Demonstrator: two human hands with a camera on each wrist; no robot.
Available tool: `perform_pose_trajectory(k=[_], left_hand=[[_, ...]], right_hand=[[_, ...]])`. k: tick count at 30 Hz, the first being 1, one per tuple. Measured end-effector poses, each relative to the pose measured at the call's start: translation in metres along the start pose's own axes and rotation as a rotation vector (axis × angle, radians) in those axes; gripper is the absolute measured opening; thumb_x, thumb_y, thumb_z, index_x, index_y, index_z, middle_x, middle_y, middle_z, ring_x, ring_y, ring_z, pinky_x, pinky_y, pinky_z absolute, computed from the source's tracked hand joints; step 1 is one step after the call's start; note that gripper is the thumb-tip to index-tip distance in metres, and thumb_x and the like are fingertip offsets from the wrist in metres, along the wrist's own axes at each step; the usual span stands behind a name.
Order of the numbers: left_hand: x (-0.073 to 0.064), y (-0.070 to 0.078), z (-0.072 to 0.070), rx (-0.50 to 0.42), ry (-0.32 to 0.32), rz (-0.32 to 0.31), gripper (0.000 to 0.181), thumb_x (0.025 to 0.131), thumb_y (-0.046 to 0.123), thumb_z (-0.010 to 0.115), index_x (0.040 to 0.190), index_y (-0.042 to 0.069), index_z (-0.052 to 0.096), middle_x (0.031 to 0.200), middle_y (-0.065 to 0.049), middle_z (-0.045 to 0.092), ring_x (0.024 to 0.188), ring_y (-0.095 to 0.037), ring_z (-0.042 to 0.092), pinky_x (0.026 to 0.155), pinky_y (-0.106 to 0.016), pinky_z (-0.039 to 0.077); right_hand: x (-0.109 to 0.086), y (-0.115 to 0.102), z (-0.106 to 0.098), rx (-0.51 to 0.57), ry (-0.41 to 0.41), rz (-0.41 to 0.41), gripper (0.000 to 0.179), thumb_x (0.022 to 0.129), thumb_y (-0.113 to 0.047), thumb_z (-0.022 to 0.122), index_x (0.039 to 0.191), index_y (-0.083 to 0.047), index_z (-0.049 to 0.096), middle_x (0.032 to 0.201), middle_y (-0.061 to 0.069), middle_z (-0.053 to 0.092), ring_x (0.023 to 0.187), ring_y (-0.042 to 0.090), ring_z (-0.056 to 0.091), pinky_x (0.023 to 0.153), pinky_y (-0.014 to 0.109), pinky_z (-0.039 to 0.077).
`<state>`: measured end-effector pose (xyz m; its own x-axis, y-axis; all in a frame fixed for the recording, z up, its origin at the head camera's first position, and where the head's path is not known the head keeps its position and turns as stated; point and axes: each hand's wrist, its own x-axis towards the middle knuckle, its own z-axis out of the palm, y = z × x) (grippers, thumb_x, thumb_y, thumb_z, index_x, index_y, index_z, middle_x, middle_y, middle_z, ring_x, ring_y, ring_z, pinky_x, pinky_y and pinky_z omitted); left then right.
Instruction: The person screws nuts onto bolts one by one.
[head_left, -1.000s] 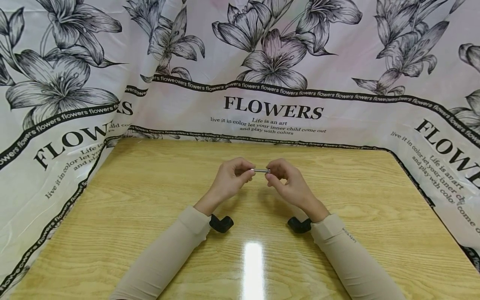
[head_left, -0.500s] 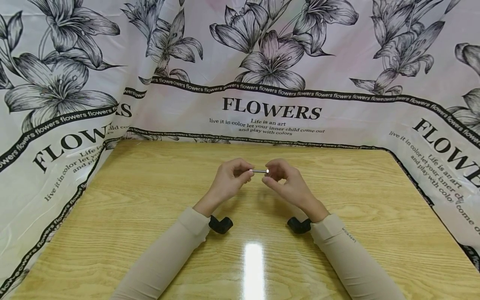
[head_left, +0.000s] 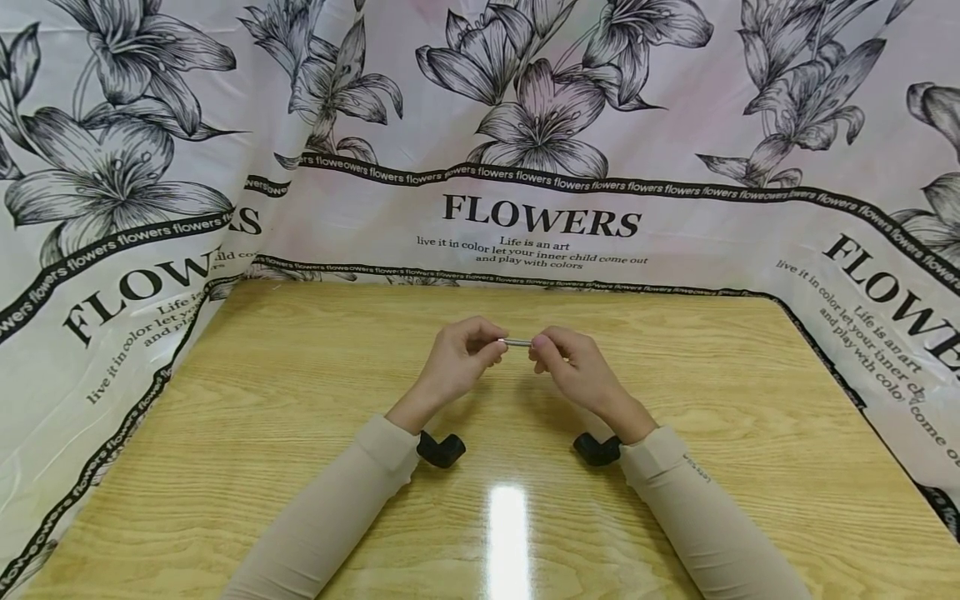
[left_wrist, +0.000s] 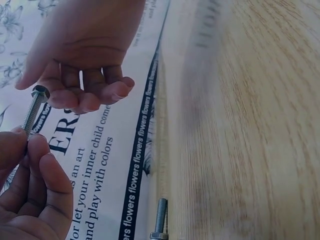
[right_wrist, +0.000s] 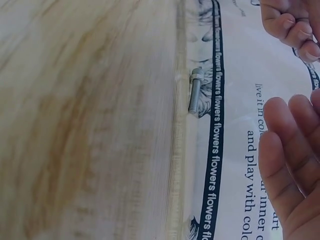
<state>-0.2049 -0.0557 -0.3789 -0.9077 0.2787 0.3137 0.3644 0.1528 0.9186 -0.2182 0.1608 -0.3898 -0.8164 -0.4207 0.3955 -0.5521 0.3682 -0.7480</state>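
Note:
A metal bolt (head_left: 517,342) lies level between my two hands, above the table. My left hand (head_left: 459,360) pinches one end with thumb and forefinger; the left wrist view shows the threaded shank of the bolt (left_wrist: 32,112) rising from its fingertips. At the other end is a hex-shaped piece; whether it is a nut or the head I cannot tell. Around that end, the thumb and forefinger of my right hand (head_left: 581,367) close in the head view and cover it. Its other fingers hang loosely curled. In the right wrist view the bolt is out of sight.
Another bolt (right_wrist: 195,92) lies near the table's far edge, seen in both wrist views. Beneath my hands is the wood-grain table (head_left: 300,375). A white curtain (head_left: 375,221) with printed flowers stands behind it. Black wrist pieces (head_left: 441,450) stick out beside both cuffs.
My right thumb and fingers opened slightly off the bolt's end, baring it, then the thumb moved forward over it again. My left hand keeps its pinch nearly in place.

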Motion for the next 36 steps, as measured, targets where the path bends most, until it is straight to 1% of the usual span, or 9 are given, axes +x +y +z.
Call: perform_pose_trajectory(k=[4, 7, 10, 13, 19, 23, 27, 30, 36], left_hand=[[0.0, -0.001, 0.0, 0.005, 0.012, 0.004, 0.009, 0.092, 0.008, 0.064, 0.1, 0.006, 0.068, 0.082, -0.004, 0.067, 0.078, -0.034, 0.064, 0.062, -0.03, 0.052], [0.001, -0.001, 0.0, 0.012, 0.017, 0.011, 0.009, 0.092, 0.007, 0.064, 0.1, 0.006, 0.068, 0.083, -0.004, 0.067, 0.076, -0.026, 0.064, 0.064, -0.031, 0.053], [0.001, -0.002, 0.001, 0.019, 0.019, 0.015, 0.009, 0.092, 0.007, 0.064, 0.1, 0.007, 0.068, 0.085, -0.003, 0.068, 0.075, -0.019, 0.064, 0.065, -0.031, 0.054], [0.0, -0.002, 0.001, 0.024, 0.017, 0.018, 0.009, 0.092, 0.007, 0.064, 0.1, 0.007, 0.068, 0.084, -0.003, 0.068, 0.075, -0.021, 0.064, 0.064, -0.03, 0.053], [0.0, -0.001, 0.001, 0.007, 0.017, 0.015, 0.009, 0.092, 0.007, 0.064, 0.099, 0.006, 0.068, 0.083, -0.005, 0.067, 0.078, -0.035, 0.064, 0.059, -0.028, 0.049], [0.0, 0.0, 0.001, 0.007, 0.018, 0.016, 0.009, 0.092, 0.006, 0.064, 0.1, 0.006, 0.068, 0.083, -0.005, 0.067, 0.077, -0.033, 0.064, 0.06, -0.028, 0.05], [0.001, -0.001, 0.001, 0.014, 0.023, 0.022, 0.009, 0.091, 0.006, 0.065, 0.099, 0.006, 0.068, 0.083, -0.004, 0.067, 0.075, -0.028, 0.064, 0.061, -0.029, 0.051], [0.001, -0.002, 0.0, 0.013, 0.025, 0.028, 0.009, 0.091, 0.006, 0.065, 0.099, 0.005, 0.068, 0.082, -0.004, 0.067, 0.074, -0.027, 0.064, 0.06, -0.029, 0.051], [0.001, -0.001, 0.001, 0.013, 0.025, 0.027, 0.009, 0.091, 0.006, 0.065, 0.099, 0.005, 0.068, 0.082, -0.004, 0.067, 0.074, -0.024, 0.064, 0.06, -0.029, 0.051]], right_hand=[[-0.001, -0.003, -0.001, -0.001, -0.008, 0.016, 0.01, 0.097, -0.016, 0.057, 0.106, -0.011, 0.06, 0.089, 0.006, 0.063, 0.074, 0.018, 0.061, 0.065, 0.034, 0.049], [-0.002, -0.014, -0.002, -0.006, -0.004, -0.016, 0.026, 0.091, -0.006, 0.064, 0.115, -0.006, 0.054, 0.092, 0.007, 0.063, 0.076, 0.021, 0.061, 0.068, 0.034, 0.051], [-0.002, -0.027, -0.003, 0.0, -0.001, -0.075, 0.027, 0.089, 0.001, 0.064, 0.113, 0.0, 0.053, 0.089, 0.011, 0.064, 0.074, 0.025, 0.062, 0.067, 0.036, 0.052], [-0.002, -0.031, -0.003, 0.009, -0.001, -0.105, 0.02, 0.09, 0.004, 0.06, 0.109, 0.002, 0.054, 0.085, 0.012, 0.064, 0.07, 0.028, 0.062, 0.065, 0.036, 0.052], [-0.001, -0.009, 0.001, 0.004, 0.011, -0.027, 0.007, 0.097, -0.011, 0.056, 0.102, -0.01, 0.061, 0.085, 0.001, 0.063, 0.071, 0.019, 0.062, 0.064, 0.038, 0.05], [0.0, 0.0, 0.001, 0.009, 0.014, -0.011, 0.011, 0.1, -0.017, 0.053, 0.098, -0.013, 0.063, 0.085, 0.0, 0.063, 0.073, 0.016, 0.062, 0.064, 0.034, 0.049], [-0.001, -0.023, -0.004, 0.021, -0.006, 0.014, 0.012, 0.098, -0.013, 0.055, 0.107, -0.007, 0.061, 0.09, 0.007, 0.062, 0.075, 0.023, 0.062, 0.065, 0.034, 0.049], [-0.003, -0.04, -0.007, 0.01, -0.012, 0.01, 0.021, 0.093, -0.006, 0.061, 0.112, -0.002, 0.056, 0.093, 0.013, 0.063, 0.077, 0.026, 0.063, 0.067, 0.037, 0.05], [-0.002, -0.038, -0.006, 0.035, 0.001, -0.094, 0.021, 0.089, 0.003, 0.062, 0.108, 0.003, 0.053, 0.087, 0.015, 0.063, 0.071, 0.028, 0.063, 0.065, 0.038, 0.052]])
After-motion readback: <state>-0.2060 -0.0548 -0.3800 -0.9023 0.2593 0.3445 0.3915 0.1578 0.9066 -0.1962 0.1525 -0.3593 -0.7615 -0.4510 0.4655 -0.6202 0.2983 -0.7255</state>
